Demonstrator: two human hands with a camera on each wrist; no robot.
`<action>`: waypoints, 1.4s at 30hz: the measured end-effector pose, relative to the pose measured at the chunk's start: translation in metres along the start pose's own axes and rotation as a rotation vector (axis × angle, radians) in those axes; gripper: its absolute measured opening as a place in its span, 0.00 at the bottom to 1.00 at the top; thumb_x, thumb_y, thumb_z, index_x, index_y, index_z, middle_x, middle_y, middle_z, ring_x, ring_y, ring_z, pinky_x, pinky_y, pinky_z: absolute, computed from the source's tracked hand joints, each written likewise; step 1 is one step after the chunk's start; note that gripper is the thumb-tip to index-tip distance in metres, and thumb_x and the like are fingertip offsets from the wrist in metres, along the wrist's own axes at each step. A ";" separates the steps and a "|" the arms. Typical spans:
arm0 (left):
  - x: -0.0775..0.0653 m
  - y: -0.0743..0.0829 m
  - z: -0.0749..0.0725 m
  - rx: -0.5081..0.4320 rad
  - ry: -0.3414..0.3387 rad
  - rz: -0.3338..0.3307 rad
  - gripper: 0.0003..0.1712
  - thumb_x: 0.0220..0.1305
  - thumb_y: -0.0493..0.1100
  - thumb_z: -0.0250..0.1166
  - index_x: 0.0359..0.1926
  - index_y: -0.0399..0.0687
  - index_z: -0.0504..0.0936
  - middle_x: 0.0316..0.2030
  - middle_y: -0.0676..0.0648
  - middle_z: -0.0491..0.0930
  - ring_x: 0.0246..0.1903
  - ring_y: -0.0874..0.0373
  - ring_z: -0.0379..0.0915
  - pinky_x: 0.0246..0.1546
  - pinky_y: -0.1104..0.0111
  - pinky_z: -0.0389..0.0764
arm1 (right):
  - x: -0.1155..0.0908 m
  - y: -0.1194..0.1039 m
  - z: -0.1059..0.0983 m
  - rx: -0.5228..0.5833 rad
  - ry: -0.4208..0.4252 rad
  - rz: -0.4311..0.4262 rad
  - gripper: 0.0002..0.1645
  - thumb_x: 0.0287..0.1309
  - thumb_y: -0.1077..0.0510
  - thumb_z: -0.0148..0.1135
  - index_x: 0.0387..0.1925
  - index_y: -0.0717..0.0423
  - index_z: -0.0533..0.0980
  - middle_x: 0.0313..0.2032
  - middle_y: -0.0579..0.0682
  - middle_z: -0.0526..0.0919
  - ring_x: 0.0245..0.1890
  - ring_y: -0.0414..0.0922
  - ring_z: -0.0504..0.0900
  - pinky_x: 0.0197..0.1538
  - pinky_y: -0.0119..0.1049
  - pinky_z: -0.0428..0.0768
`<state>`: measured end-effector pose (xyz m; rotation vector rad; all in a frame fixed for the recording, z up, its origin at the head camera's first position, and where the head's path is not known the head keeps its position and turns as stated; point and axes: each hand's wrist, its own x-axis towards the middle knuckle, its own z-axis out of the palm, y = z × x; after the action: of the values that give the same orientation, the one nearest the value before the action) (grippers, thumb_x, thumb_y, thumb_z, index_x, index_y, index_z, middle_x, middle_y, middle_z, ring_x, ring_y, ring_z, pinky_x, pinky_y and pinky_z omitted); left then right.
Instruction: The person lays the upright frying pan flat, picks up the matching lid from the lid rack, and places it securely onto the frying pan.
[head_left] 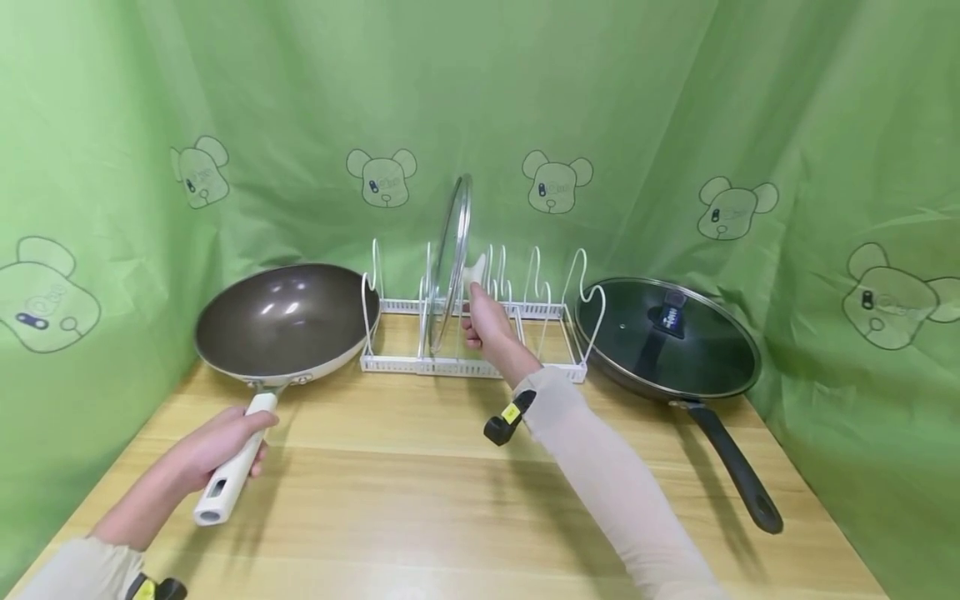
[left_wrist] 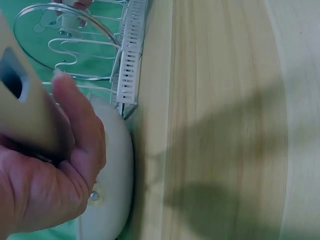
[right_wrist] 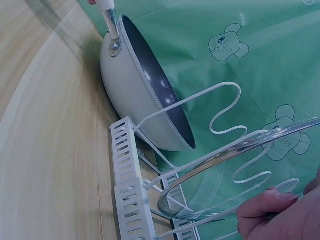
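At the left of the head view, my left hand (head_left: 225, 446) grips the white handle (head_left: 236, 467) of a wok (head_left: 288, 321) with a brown inside and a pale outside. The wok's outside (right_wrist: 135, 80) also shows in the right wrist view. My right hand (head_left: 491, 325) holds the pale knob (head_left: 474, 272) of a glass lid (head_left: 453, 258) with a metal rim. The lid stands on edge between the wires of a white rack (head_left: 465, 367). In the right wrist view the fingers partly leave the frame, and the knob is hidden.
A dark frying pan (head_left: 723, 450) with a black handle sits right of the rack, covered by a glass lid (head_left: 637, 333). All of it stands on a wooden table (head_left: 390, 500). Green curtains (head_left: 465, 92) with bear heads enclose the back and sides.
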<state>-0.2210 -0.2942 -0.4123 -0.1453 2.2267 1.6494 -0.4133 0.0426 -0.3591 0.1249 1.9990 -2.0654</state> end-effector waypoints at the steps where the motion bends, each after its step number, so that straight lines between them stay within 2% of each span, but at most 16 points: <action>1: 0.001 0.000 -0.001 -0.023 -0.010 0.002 0.24 0.77 0.47 0.46 0.57 0.29 0.54 0.24 0.50 0.73 0.19 0.61 0.73 0.19 0.68 0.81 | 0.000 0.000 0.000 0.000 -0.002 -0.001 0.37 0.76 0.34 0.40 0.63 0.61 0.68 0.29 0.48 0.66 0.17 0.36 0.58 0.16 0.26 0.59; 4: 0.003 0.000 -0.001 -0.059 -0.006 -0.001 0.22 0.78 0.48 0.46 0.56 0.32 0.56 0.23 0.52 0.74 0.18 0.63 0.73 0.19 0.70 0.81 | -0.001 -0.001 0.001 0.004 -0.002 -0.003 0.37 0.76 0.34 0.40 0.64 0.62 0.68 0.27 0.46 0.66 0.16 0.36 0.58 0.16 0.26 0.59; 11: 0.005 0.000 0.000 -0.002 0.046 0.001 0.26 0.81 0.55 0.44 0.59 0.36 0.62 0.26 0.49 0.74 0.18 0.61 0.72 0.18 0.68 0.80 | -0.001 -0.003 -0.001 0.001 0.026 0.006 0.38 0.76 0.35 0.39 0.64 0.63 0.69 0.27 0.46 0.66 0.16 0.36 0.58 0.16 0.26 0.59; 19: 0.007 0.002 0.002 -0.008 0.038 0.002 0.25 0.81 0.55 0.45 0.58 0.36 0.62 0.25 0.49 0.73 0.17 0.61 0.72 0.18 0.68 0.79 | -0.006 -0.007 0.000 0.006 0.048 0.011 0.39 0.77 0.35 0.38 0.65 0.64 0.69 0.30 0.47 0.67 0.18 0.36 0.59 0.17 0.25 0.59; 26: 0.005 0.002 0.001 0.002 0.037 -0.004 0.25 0.81 0.54 0.44 0.60 0.35 0.61 0.25 0.50 0.73 0.17 0.61 0.71 0.18 0.68 0.79 | -0.006 -0.012 0.000 0.011 0.023 0.041 0.39 0.77 0.37 0.38 0.66 0.66 0.67 0.31 0.47 0.67 0.20 0.37 0.60 0.18 0.25 0.60; 37: 0.002 0.003 -0.001 -0.020 0.017 -0.003 0.27 0.80 0.54 0.46 0.60 0.33 0.60 0.24 0.51 0.72 0.18 0.63 0.71 0.18 0.70 0.79 | -0.008 -0.017 0.002 0.105 0.004 0.073 0.39 0.77 0.37 0.41 0.68 0.66 0.64 0.30 0.45 0.63 0.20 0.36 0.57 0.17 0.24 0.56; 42: 0.002 0.001 -0.001 -0.026 0.016 -0.010 0.29 0.79 0.55 0.47 0.62 0.32 0.58 0.25 0.50 0.72 0.18 0.63 0.71 0.18 0.70 0.79 | -0.009 -0.018 0.005 0.138 0.022 0.080 0.36 0.76 0.38 0.43 0.63 0.66 0.66 0.30 0.45 0.62 0.20 0.36 0.56 0.17 0.24 0.55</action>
<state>-0.2232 -0.2943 -0.4114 -0.1761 2.2133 1.6779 -0.4091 0.0395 -0.3390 0.2507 1.8309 -2.1582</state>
